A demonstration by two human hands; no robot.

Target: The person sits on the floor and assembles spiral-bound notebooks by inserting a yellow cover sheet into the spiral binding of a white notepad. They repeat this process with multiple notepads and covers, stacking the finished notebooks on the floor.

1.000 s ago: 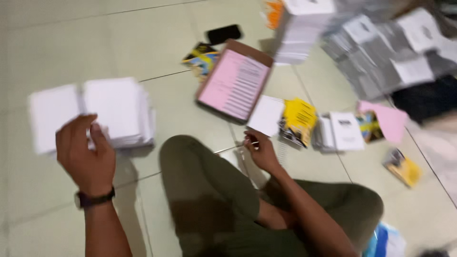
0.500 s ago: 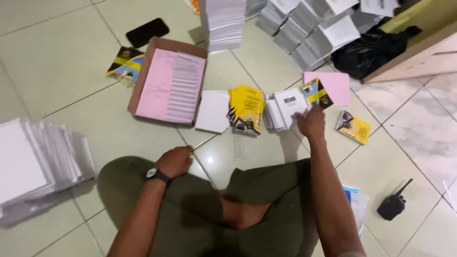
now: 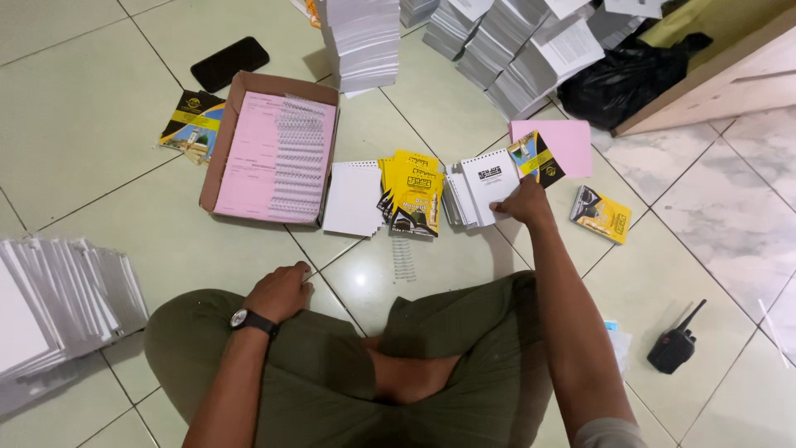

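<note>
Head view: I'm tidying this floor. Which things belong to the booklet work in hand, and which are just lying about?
In use:
right hand
white booklet stack
yellow covers
punched white pages
box of spiral coils
loose coil

Lying about:
black phone
walkie-talkie
black bag
left hand, resting on knee

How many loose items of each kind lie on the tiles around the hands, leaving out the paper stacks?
Cardboard box lid with pink sheets and spiral coils: 1
Black phone: 1
Black walkie-talkie: 1
Loose spiral coil on the floor: 1
Single yellow booklet: 1
Black bag: 1
Total: 6
The right hand rests on a white booklet pile; the left hand is on the knee.
</note>
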